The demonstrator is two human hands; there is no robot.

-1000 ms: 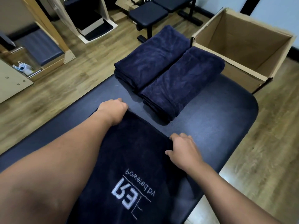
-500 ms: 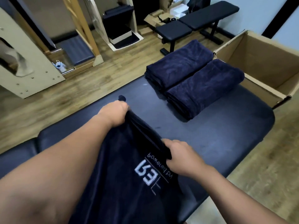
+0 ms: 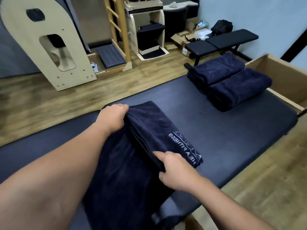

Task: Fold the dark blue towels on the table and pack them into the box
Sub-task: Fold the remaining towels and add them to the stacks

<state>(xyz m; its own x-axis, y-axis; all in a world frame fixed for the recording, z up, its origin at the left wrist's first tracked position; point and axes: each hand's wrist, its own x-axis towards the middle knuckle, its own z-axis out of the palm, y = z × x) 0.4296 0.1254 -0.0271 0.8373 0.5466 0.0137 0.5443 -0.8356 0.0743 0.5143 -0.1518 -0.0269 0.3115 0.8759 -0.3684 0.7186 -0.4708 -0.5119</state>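
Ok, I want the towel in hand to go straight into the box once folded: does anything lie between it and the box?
Yes. Two folded towels lie side by side on the table, right before the box, on the line from the held towel. It must pass over or round them.

I see both forearms extended forward; left hand (image 3: pixel 111 115) and right hand (image 3: pixel 176 171) each curled, gripping the towel (image 3: pixel 154 130) fold.

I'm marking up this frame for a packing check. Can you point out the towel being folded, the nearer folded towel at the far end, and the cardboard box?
towel being folded (image 3: pixel 154 130): head view, on its folded-over top layer.
nearer folded towel (image 3: pixel 239 89): head view, middle of its top face.
cardboard box (image 3: pixel 282 83): head view, on its inner wall.
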